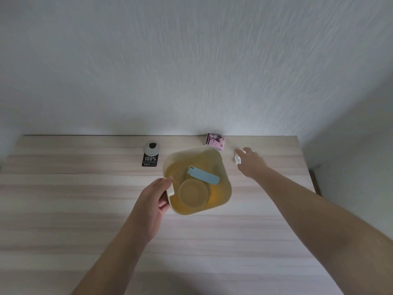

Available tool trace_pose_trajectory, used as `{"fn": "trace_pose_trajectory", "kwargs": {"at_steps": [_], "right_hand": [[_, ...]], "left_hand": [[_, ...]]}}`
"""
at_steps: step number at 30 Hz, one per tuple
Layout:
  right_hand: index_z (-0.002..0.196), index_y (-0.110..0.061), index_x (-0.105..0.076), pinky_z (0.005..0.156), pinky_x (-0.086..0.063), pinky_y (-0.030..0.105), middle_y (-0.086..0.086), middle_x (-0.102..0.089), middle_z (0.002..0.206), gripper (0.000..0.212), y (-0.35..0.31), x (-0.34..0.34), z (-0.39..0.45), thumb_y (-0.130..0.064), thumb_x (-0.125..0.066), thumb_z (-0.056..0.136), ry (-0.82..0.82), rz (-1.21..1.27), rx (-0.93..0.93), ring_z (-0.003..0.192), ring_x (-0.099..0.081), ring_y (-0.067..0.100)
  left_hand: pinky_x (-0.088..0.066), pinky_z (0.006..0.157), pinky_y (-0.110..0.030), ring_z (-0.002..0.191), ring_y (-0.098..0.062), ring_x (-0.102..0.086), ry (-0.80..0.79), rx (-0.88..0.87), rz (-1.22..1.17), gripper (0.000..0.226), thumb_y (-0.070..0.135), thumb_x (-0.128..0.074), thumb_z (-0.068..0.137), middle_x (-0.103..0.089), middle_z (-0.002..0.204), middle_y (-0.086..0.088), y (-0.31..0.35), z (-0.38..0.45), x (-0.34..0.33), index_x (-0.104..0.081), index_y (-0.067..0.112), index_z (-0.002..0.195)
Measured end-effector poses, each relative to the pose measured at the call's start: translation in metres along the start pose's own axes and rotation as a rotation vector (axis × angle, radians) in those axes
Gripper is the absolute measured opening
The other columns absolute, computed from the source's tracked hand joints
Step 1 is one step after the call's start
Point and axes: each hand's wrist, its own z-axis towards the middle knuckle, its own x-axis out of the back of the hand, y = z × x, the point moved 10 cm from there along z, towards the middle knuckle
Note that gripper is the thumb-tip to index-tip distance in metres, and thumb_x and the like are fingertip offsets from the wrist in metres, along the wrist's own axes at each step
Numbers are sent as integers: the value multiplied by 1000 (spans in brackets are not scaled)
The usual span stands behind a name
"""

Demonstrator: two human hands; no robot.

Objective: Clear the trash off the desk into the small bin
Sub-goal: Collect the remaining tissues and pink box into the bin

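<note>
Steadying small cream bin [223, 177] on pale wood desk [63, 209], left hand [153, 201] clamps grip on bin's near-left rim. Blue flat item [203, 175] lies inside bin. Right of bin, right hand [252, 161] closes fingers on small white scrap [237, 159]. Pink packet [215, 141] sits behind bin, near wall.

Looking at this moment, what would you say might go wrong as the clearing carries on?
The left hand grips the small bin only at one rim corner; it could tip and spill the blue packet already inside.

The right hand holds the white scrap only at its fingertips, beside the bin, so it might drop on the desk.

The pink carton sits near the wall behind the bin and could be missed.
</note>
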Motion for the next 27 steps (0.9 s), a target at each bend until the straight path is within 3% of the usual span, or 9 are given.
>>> {"fn": "trace_pose_trajectory", "kwargs": {"at_steps": [5, 9, 13, 18, 22, 25, 27], "right_hand": [[123, -27, -45, 87, -44, 45, 6, -39, 130, 45, 10, -19, 17, -3, -42, 85, -18, 19, -103, 111, -44, 33], [130, -30, -46, 89, -43, 44, 6, -40, 134, 53, 14, -29, 24, -2, -47, 84, 4, -8, -61, 116, -42, 30], [121, -15, -57, 82, -45, 39, 13, -52, 114, 36, 21, -27, 25, -5, -55, 87, 119, 21, -51, 105, -52, 33], [109, -15, -68, 83, -46, 32, 11, -64, 111, 26, 7, -20, 16, -9, -57, 87, 121, 250, -34, 102, -59, 30], [107, -17, -71, 76, -42, 22, 3, -67, 104, 23, -30, 29, -15, -13, -63, 87, 284, 523, 64, 93, -63, 19], [96, -21, -68, 69, -44, 10, -10, -68, 86, 16, -57, 76, -59, -12, -69, 83, 417, 752, 174, 75, -61, -1], [89, -19, -65, 68, -47, 9, -14, -66, 80, 17, -75, 101, -90, -6, -71, 80, 470, 849, 287, 73, -62, -2]], "left_hand": [[-34, 67, -31, 73, -28, -13, 4, 18, -5, 43, 43, -71, 69, -12, 71, -9, -2, 15, 7, -45, 11, 82], [-38, 62, -26, 70, -25, -13, 15, 32, 13, 41, 43, -70, 68, -12, 69, -6, -5, 23, 9, -40, 15, 71], [-42, 58, -22, 68, -23, -13, 16, 54, -4, 38, 41, -70, 68, -12, 69, -6, -7, 30, 11, -42, 15, 70], [-33, 69, -34, 75, -30, -13, 7, 73, 10, 41, 42, -70, 70, -12, 75, -13, -11, 39, 12, -48, 10, 80], [-35, 70, -32, 71, -28, -15, 21, 81, 9, 43, 43, -71, 69, -12, 70, -11, -15, 44, 12, -46, 10, 81], [-35, 73, -34, 62, -20, -21, 42, 97, 11, 43, 44, -73, 65, -21, 59, -2, -18, 45, 11, -47, 11, 74], [-36, 80, -38, 65, -22, -25, 56, 107, -2, 45, 44, -75, 64, -24, 63, -3, -21, 47, 11, -51, 12, 84]]}}
